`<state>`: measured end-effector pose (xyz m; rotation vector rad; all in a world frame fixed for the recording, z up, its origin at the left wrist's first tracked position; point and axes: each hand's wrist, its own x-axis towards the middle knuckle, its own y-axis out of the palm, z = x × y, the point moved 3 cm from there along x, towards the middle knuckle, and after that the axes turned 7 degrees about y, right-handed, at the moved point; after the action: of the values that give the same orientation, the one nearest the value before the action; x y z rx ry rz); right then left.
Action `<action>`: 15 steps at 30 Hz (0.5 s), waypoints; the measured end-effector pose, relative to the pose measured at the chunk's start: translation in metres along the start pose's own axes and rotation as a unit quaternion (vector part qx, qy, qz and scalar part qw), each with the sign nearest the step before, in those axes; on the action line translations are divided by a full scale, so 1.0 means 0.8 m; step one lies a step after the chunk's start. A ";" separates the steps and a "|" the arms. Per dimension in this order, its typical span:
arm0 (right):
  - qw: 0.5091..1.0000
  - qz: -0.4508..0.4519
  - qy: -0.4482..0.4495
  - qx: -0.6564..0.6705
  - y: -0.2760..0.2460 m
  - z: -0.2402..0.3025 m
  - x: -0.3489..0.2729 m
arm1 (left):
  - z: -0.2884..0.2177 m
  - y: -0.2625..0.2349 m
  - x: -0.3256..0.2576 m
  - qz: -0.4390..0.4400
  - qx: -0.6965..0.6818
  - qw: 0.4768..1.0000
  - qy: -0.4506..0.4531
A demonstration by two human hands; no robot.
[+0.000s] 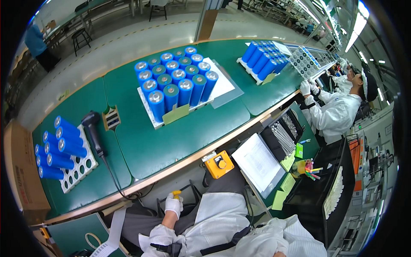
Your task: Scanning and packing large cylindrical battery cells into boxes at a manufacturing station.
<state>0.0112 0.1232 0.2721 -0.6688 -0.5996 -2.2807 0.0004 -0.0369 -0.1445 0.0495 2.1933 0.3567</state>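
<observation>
My left hand (173,205), in a white glove, is raised over my lap just below the bench edge. Its fingers are curled together, with a small yellow thing (176,194) at their tips; I cannot tell whether it is held or worn on the fingers. Of my right arm, a white sleeve (265,240) shows at the lower edge, with a patch of bare skin (280,254) and no fingers visible. Beyond my left hand, blue cylindrical battery cells (156,103) stand upright in a white holder (158,125) on the green bench (197,141).
At left, more blue cells (60,160) lean in a holed white tray (79,173), beside a barcode scanner (92,124) and a cardboard box (25,171). A yellow control box (218,164) hangs at the bench edge. Papers (259,160) lie right. A co-worker (334,109) sits farther right.
</observation>
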 end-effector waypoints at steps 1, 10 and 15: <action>1.000 0.004 0.008 0.019 -0.003 -0.004 -0.003 | 0.002 -0.008 -0.002 -0.008 0.002 1.000 0.004; 0.984 -0.055 0.141 0.098 -0.009 -0.028 -0.068 | -0.012 0.004 -0.011 0.000 -0.151 0.987 -0.051; 0.700 -0.269 0.439 -0.496 -0.020 -0.130 -0.172 | -0.043 0.062 -0.077 0.259 -0.097 0.956 -0.097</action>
<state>0.0576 0.1394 0.1059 0.3143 1.1252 -2.9697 0.0059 -0.0078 -0.0632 0.5350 1.9159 0.8221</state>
